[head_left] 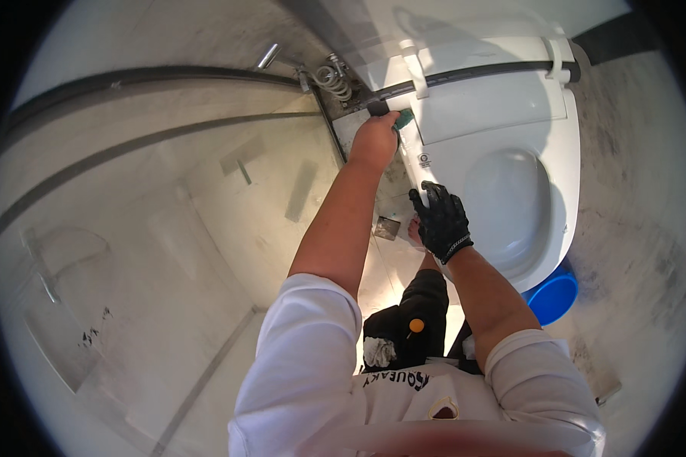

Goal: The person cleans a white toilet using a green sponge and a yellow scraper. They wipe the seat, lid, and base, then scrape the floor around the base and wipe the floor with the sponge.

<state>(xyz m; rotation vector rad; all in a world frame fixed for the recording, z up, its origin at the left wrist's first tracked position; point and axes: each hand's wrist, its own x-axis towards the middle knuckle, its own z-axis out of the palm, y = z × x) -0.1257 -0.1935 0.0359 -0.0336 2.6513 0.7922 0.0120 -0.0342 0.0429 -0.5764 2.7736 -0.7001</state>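
In the head view, the bare left hand (375, 139) pinches a green pad (404, 119) at the toilet's (465, 129) upper left edge, near a coiled hose (331, 82). The black-gloved right hand (443, 222) lies over the left rim nearer the body, fingers loosely spread; whether it bears weight cannot be told. A blue bucket (555, 297) stands beside the bowl.

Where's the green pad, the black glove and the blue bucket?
Green pad (405, 119): head view, its visible middle.
Black glove (443, 222): head view, its back.
Blue bucket (556, 297): head view, its visible wall.
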